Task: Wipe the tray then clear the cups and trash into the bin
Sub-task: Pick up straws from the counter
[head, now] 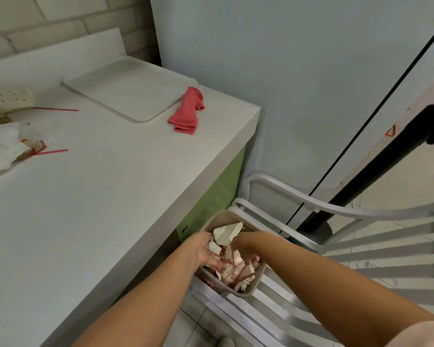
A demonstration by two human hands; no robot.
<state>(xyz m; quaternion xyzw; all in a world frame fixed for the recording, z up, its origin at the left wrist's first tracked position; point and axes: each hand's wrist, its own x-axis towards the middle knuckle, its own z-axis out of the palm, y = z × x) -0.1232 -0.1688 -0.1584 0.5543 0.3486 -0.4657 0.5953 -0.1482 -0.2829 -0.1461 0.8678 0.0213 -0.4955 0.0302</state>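
Observation:
A beige bin (251,288) stands on a white slatted chair beside the counter, stuffed with crumpled paper (227,232), dotted cup pieces and red straws. Both my hands are over it. My left hand (205,251) is spread flat at the bin's left rim, straws lying across its fingers. My right hand (246,249) reaches down into the trash, fingers pointing down and partly hidden. On the counter sit the white tray (128,96), bare, and a red cloth (186,111) bunched by its right corner. A dotted paper cup (10,98) lies on its side at the far left.
Crumpled wrappers (3,149) and two red straws (58,109) (53,151) lie on the counter's left. The white chair (361,246) fills the lower right, with a black stand pole (386,159) behind it. A green cabinet front (216,191) is beneath the counter edge.

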